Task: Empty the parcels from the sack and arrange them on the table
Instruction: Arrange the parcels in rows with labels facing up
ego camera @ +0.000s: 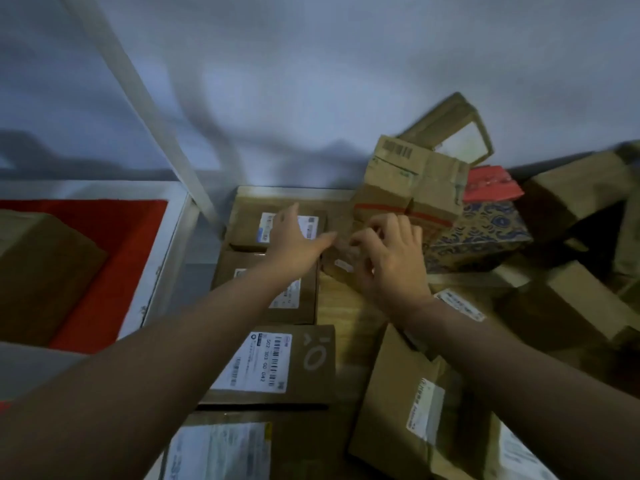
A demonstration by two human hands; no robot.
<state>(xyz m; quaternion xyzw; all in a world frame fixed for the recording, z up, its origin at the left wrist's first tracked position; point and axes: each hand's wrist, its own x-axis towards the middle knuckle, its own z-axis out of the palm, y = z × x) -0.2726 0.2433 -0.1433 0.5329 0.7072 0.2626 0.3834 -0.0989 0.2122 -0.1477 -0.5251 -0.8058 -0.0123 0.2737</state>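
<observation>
Both hands are out over the table's far end: my left hand [299,237] is flat and open, fingers straight, lying across the seam between the labelled box [277,228] by the wall and the small box [341,263] beside it, while my right hand [389,252] curls its fingers over that small box and seems to grip its near edge, though blur keeps me from being certain. Parcels already lie flat in a column down the left of the table [337,303]: the labelled one at the back, another box [277,289] under my left forearm, then the barcode box [277,362] nearer me. To the right things are loose. A stack [412,181] of cartons leans just behind my right knuckles, with a patterned box [481,233] and a red packet [491,185] against it, and more boxes tumbled beyond. I can't see the sack at all. My worry is that stack: it stands tilted, touching or nearly touching the box I'm working, so sliding this box into line could pull its support and bring it down over the tidy row. I also judge my right grip shallow, so a quick lift might let it slip. The angled box [398,393] under my right forearm could catch my arm.
</observation>
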